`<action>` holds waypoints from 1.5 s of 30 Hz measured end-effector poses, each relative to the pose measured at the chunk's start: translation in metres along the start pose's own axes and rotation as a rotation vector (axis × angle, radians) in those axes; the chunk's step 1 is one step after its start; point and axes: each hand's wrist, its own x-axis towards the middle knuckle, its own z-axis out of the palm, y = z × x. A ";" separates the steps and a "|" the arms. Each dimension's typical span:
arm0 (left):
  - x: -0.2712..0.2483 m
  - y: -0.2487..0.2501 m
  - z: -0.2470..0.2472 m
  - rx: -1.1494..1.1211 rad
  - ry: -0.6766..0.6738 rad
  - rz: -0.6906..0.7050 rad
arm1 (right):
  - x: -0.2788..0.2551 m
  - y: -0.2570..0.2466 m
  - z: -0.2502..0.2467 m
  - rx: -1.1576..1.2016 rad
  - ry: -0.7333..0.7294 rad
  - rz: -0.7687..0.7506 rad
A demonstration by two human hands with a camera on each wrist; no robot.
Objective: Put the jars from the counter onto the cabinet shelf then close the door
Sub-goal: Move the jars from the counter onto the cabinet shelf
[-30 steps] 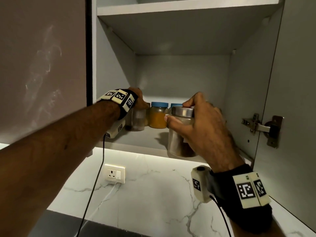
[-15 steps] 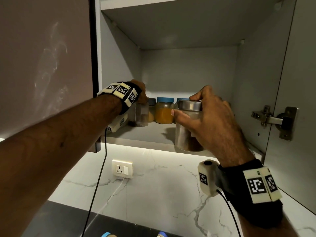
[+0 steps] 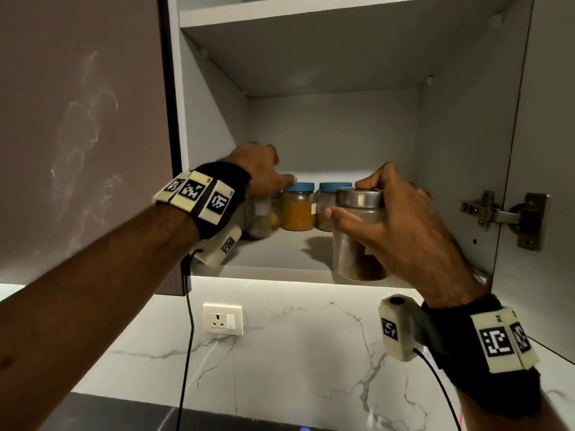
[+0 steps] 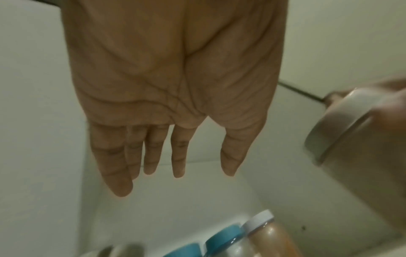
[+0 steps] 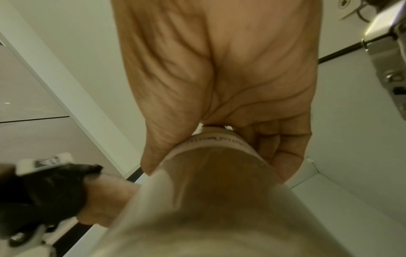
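My right hand (image 3: 389,219) grips a clear jar with a steel lid (image 3: 357,237), thumb on its side and fingers over the lid. Its base is level with the front right edge of the cabinet shelf (image 3: 280,253); whether it rests there I cannot tell. The right wrist view shows the same jar (image 5: 219,182) in the right hand (image 5: 219,139). My left hand (image 3: 264,172) hovers over a small clear jar (image 3: 259,219) at the shelf's left. In the left wrist view the left hand (image 4: 178,167) is empty with straight fingers.
Two blue-lidded jars, one orange (image 3: 298,209) and one pale (image 3: 329,206), stand at the shelf's back. The open cabinet door (image 3: 547,150) with its hinge (image 3: 504,219) is on the right. A closed door (image 3: 77,135) is on the left. A wall socket (image 3: 222,318) sits below.
My left hand has let go of the small clear jar and lifted above it with fingers straightened. The right hand still holds the steel-lidded jar at the shelf's front edge.
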 end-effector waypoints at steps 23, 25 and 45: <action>-0.161 -0.072 0.113 -0.096 0.169 0.193 | -0.003 -0.047 0.004 -0.026 0.020 0.044; -0.162 -0.072 0.115 -0.116 0.194 0.191 | 0.004 -0.063 0.005 -0.005 0.006 0.036; -0.158 -0.075 0.115 -0.148 0.147 0.219 | 0.146 -0.060 0.098 -0.698 -0.431 0.214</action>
